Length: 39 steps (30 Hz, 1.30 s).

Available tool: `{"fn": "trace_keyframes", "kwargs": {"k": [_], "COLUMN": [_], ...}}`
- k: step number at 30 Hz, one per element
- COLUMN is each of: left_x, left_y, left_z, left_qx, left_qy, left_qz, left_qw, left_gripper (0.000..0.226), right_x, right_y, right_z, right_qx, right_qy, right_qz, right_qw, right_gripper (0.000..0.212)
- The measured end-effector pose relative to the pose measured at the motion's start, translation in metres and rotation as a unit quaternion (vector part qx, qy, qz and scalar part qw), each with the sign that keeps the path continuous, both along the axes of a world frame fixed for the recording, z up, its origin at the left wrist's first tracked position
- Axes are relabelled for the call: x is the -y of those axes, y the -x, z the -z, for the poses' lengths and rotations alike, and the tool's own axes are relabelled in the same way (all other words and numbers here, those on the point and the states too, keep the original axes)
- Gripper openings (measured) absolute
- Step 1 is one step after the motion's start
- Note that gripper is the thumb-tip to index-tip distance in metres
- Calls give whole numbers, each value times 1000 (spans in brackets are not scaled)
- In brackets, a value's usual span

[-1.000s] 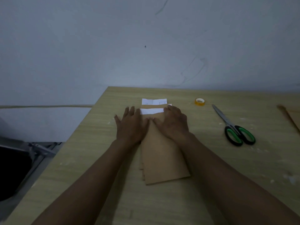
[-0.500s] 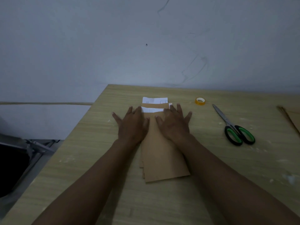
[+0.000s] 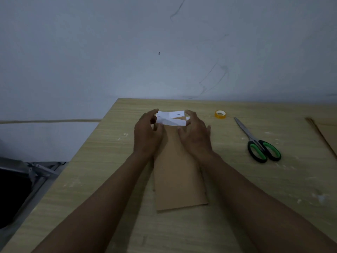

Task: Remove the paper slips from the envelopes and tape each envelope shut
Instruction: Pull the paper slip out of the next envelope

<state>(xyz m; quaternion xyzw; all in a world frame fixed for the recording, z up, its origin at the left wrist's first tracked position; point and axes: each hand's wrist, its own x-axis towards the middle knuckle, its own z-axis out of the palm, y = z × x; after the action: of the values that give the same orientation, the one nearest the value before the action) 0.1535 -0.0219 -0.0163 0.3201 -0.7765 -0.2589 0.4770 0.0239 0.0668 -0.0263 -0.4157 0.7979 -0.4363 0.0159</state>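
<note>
Head view, left hand (image 3: 147,136) and right hand (image 3: 196,133) each pinching an end of the white paper slip (image 3: 172,121), grip at the brown envelope's (image 3: 179,172) far end, envelope flat on the desk (image 3: 102,161) beneath both wrists

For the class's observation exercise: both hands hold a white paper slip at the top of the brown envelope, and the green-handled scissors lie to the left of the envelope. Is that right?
Not quite. The head view shows the scissors lying to the right of the envelope, not the left, near the tape roll. The rest holds: the left hand and right hand hold the white slip at the envelope's top.
</note>
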Motion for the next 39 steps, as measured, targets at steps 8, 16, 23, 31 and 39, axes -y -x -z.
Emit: {"fn": "trace_keyframes", "kwargs": {"k": [8, 16, 23, 31, 39], "left_x": [-8, -17, -26, -21, -24], "left_y": [19, 43, 58, 64, 68], "left_z": [-22, -41, -53, -72, -80], "left_qx": [-55, -51, -29, 95, 102], "left_qy": [-148, -199, -192, -216, -186], "left_qz": [4, 116, 162, 229, 223], "left_qw": [987, 972, 967, 944, 951], "left_gripper": [8, 8, 15, 33, 11], "right_x": [-19, -40, -49, -60, -63], "right_y": [16, 46, 61, 71, 69], "right_z": [-12, -23, -42, -57, -59], "right_qx": [-48, -62, -83, -10, 3], "right_qy": [179, 192, 141, 159, 159], "right_qz": [-29, 5, 7, -67, -68], "right_qw": [982, 979, 987, 985, 985], "right_gripper": [29, 19, 20, 26, 23]}}
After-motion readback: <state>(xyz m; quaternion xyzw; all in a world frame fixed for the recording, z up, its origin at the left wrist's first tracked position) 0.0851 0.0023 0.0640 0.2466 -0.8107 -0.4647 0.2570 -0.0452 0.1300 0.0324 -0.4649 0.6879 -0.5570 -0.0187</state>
